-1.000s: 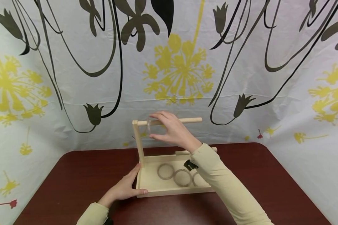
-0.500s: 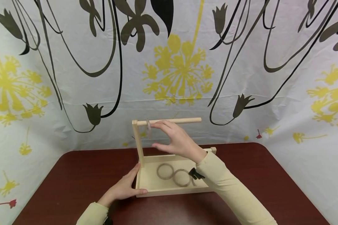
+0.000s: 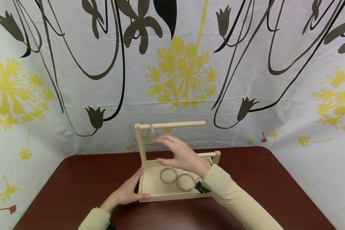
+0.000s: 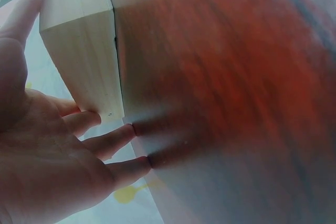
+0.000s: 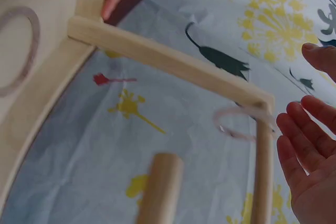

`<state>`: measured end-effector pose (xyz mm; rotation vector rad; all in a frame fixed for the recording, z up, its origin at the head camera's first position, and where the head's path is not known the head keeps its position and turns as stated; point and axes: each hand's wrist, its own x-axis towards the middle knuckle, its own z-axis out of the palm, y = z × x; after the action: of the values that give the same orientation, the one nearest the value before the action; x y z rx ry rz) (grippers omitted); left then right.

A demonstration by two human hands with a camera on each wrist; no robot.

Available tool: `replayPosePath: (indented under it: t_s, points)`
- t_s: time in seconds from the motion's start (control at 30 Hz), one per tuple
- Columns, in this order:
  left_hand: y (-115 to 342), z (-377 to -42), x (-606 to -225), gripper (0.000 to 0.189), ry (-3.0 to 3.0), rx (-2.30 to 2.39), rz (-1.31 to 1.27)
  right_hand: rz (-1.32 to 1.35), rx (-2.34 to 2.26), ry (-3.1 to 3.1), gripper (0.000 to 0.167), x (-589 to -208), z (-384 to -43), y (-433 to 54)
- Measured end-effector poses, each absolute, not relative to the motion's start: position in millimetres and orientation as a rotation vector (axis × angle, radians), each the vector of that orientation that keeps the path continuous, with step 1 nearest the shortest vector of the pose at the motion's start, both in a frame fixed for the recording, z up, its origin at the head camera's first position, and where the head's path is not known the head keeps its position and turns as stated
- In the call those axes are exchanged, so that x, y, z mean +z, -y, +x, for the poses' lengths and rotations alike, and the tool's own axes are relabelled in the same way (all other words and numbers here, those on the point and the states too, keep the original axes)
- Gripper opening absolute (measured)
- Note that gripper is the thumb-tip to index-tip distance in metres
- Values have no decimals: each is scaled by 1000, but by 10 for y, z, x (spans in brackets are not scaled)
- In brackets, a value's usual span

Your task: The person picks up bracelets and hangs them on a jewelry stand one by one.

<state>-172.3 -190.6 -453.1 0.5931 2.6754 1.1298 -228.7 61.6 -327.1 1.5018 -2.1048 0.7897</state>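
The right hand (image 3: 180, 156) is spread, thumb apart from fingers, fingertips just beside a pale translucent ring (image 3: 152, 131) that hangs around a round, light wooden rod (image 3: 179, 124) above that hand. The left hand (image 3: 127, 191), fingers extended and spread, touches the end of a rectangular pale wooden tray (image 3: 172, 197); to its right lie flat, round translucent hoops (image 3: 177, 176).

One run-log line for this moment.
left hand touching pale rectangular wooden tray | right hand holding nothing | translucent round ring hanging on pale cylindrical wooden rod | similar rings in tray
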Motion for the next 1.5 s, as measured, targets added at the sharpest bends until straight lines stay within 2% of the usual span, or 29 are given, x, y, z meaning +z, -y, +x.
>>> replayPosePath:
  t_s: [0.67,1.07,1.5]
  points:
    - [1933,-1721,-4505,104,-2648,1144,588,1546,914,2317,53,-3741,-2126,-580]
    - [1910,-1722,-4535,106,-2671,1126,575,1415,998,2458,53,-4130,-2077,-659]
    - [1904,-1713,-4588,106,-2666,1144,564,1243,1134,2559,53,-4376,-2116,-699]
